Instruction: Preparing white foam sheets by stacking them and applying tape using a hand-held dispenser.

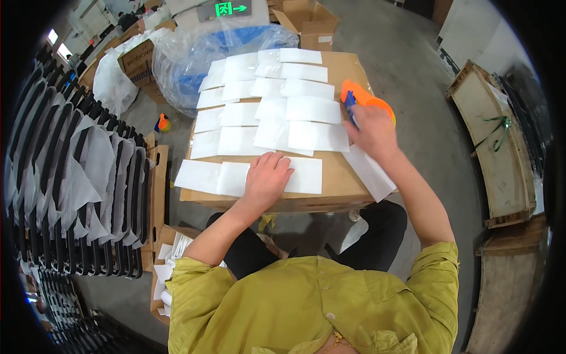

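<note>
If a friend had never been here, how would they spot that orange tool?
Find the big cardboard box in front of the person, topped with rows of white sheets. At its right edge, the right hand grips an orange tool with a blue part. A similar orange-and-blue item lies on the floor to the left; this is the one in hand.

There are 2 bare hands, left (268, 179) and right (375, 131); 2 orange tools (367, 97) (1 gripped, 1 on the floor (164, 125)); roughly 20 white sheets (318, 136), overlaps making the tally unsure; 1 large carton (337, 177) beneath them; 1 green-lit sign (224, 9); 2 wooden crates (479, 97).
</note>
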The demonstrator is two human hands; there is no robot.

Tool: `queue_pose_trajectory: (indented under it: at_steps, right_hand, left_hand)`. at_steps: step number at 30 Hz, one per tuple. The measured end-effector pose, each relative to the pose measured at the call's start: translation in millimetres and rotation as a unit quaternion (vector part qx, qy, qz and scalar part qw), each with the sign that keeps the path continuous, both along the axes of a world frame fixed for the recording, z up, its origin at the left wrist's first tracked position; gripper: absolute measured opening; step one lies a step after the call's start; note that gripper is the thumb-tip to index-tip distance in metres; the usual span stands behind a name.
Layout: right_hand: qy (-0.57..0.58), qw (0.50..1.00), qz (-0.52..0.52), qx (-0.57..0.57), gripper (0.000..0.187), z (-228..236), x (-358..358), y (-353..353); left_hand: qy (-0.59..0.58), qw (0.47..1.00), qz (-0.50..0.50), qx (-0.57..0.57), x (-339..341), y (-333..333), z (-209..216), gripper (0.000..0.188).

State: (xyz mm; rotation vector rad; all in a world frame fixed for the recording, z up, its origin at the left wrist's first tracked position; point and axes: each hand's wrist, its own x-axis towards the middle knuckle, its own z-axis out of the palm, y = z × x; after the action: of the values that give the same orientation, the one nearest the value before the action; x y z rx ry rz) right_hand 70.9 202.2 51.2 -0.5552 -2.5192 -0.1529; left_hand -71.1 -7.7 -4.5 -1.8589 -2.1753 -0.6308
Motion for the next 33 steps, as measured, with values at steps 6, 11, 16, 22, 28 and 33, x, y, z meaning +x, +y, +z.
queue_pose_trajectory:
  at_steps: [6, 11, 16, 22, 28, 33]
  right_hand:
    - [-0.157, 0.964, -0.163, -0.137, 0.038, -22, -2, 43]
    - [0.029, 0.966, -0.177, -0.187, 0.040, -28, 13, 52]
    - [0.171, 0.927, -0.058, -0.328, 0.033, 28, 86, 29]
    - [0.216, 0.750, 0.078, -0.620, 0.042, 36, 209, -52]
    - [0.168, 0.828, 0.107, -0.525, 0.044, 12, 250, -87]
    - [0.146, 0.840, 0.153, -0.500, 0.042, 7, 262, -94]
  left_hand:
    - [0.020, 0.993, -0.103, 0.057, 37, 26, 5, 0.021]
    - [0.002, 0.977, -0.199, 0.080, 80, 44, 6, 0.019]
    - [-0.045, 0.960, -0.254, 0.108, 108, 70, 9, 0.019]
    - [-0.700, 0.698, -0.131, 0.076, 103, 90, 59, 0.029]
    - [-0.850, 0.447, -0.244, -0.134, 133, 91, 74, 0.029]
    - [-0.848, 0.451, -0.217, -0.178, 142, 85, 63, 0.022]
